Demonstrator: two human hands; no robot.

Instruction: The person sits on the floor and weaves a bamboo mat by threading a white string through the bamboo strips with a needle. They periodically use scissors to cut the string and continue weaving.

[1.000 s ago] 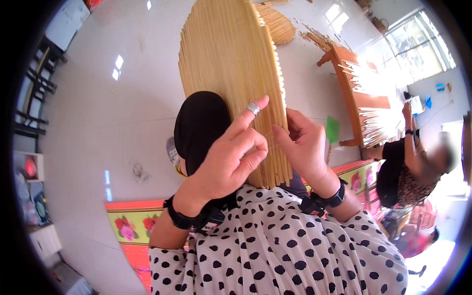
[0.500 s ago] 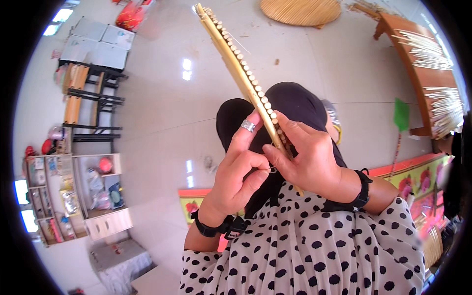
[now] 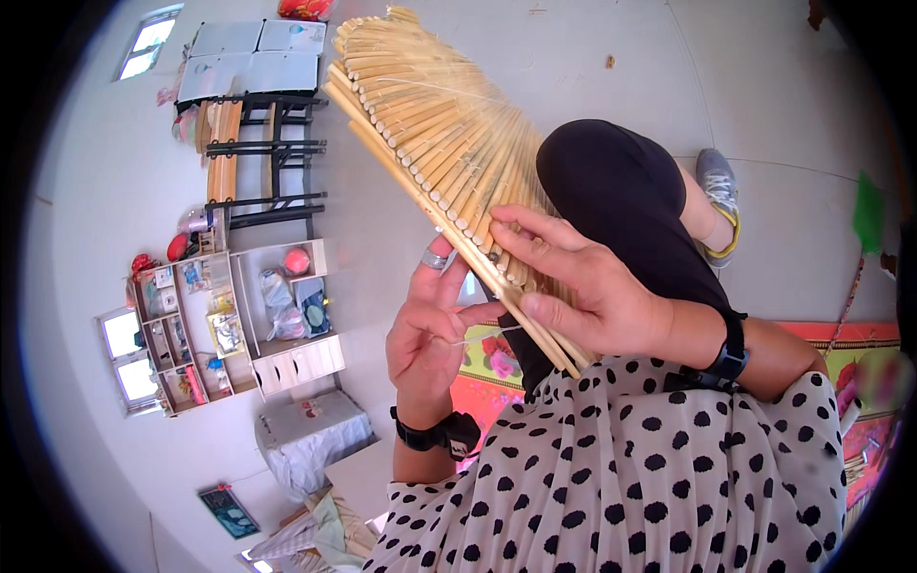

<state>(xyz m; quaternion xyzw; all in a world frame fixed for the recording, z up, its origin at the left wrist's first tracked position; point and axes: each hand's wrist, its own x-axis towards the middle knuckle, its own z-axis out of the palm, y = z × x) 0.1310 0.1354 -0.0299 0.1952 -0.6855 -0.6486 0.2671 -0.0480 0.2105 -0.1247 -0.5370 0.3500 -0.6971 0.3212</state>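
Note:
A round-edged mat of pale reed sticks, bound with thin thread, stands tilted over my lap. Straight rods run along its near edge, and the cut ends of the reeds line up beside them. With its fingers on the reeds and its thumb by the rods, my right hand grips the mat's lower end. My left hand, a ring on one finger, is at the left of the rods. Its thumb and finger pinch a thin pale thread that leads to the mat's edge. Raised fingertips reach behind the rods.
My bent knee in black trousers is beyond the mat. Along the left wall are stacked black-legged folding furniture, a shelf unit and a covered box. A green swatter is at the far right, near flowered cloth.
The mat has turned from edge-on to show its broad reed face. My left hand has moved left, away from the rods, drawing the thread out. My view has shifted.

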